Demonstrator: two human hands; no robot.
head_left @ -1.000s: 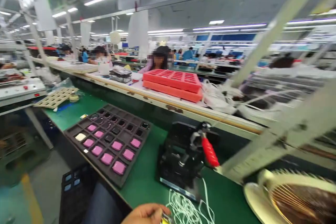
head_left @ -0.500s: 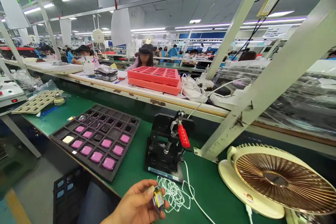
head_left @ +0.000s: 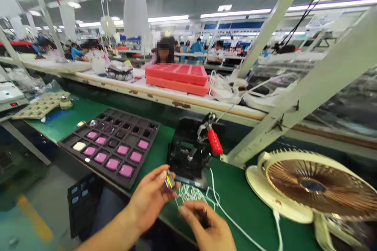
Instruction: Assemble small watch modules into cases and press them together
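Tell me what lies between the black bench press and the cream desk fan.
In the head view, a white cable runs over the green mat between the black bench press and the cream desk fan.

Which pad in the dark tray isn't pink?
The cream pad at the left end of the dark tray; the other pads are all pink.
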